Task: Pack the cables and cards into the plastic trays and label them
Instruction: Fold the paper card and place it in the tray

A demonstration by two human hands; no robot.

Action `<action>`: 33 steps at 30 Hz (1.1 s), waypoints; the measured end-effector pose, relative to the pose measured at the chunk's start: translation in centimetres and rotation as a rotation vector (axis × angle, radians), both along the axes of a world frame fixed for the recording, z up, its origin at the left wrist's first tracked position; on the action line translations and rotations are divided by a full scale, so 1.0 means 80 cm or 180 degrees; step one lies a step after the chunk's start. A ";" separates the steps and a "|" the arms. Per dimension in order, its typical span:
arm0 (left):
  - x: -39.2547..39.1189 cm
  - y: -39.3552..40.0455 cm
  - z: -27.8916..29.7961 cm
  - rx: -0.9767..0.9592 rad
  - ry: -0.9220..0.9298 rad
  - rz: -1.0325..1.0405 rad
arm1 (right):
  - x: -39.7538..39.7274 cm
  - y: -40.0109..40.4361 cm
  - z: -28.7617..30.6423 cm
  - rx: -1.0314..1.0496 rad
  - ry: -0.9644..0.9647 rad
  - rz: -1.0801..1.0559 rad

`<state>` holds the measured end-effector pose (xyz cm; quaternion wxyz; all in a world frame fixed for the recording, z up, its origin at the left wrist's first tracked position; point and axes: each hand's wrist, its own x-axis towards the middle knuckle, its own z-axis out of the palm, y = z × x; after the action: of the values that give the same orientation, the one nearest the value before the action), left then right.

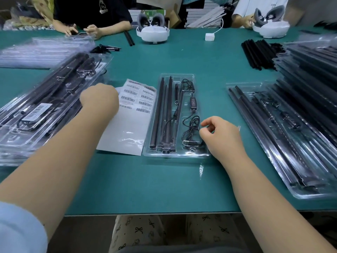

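A clear plastic tray (189, 77) lies in the middle of the green table, holding black rods (160, 114), a cable with an inline controller (193, 103) and a coiled cable (191, 128). My right hand (221, 135) sits at the tray's right edge beside the coiled cable, fingers loosely curled, thumb apart from them, nothing visible between them. My left hand (99, 99) reaches over the left edge of a sheet of barcode labels (140, 99); its fingers are hidden behind the back of the hand.
A pile of packed, labelled trays (36, 106) lies at the left, with stacks of filled trays (291, 128) at the right. Loose black rods (255, 53) and two white headsets (153, 32) sit further back. Other people's hands work at the far edge.
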<state>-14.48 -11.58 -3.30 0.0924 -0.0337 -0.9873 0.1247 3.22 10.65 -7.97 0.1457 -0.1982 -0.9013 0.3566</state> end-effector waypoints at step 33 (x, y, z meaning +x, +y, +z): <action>0.172 0.104 -0.033 0.1339 -0.0416 -0.2905 | 0.001 0.046 0.013 -0.4834 0.1489 -0.0002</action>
<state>-0.69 -3.25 -5.98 0.0804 -0.4502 -0.8794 -0.1323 3.30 14.37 -6.91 0.1563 -0.1636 -0.3577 0.9060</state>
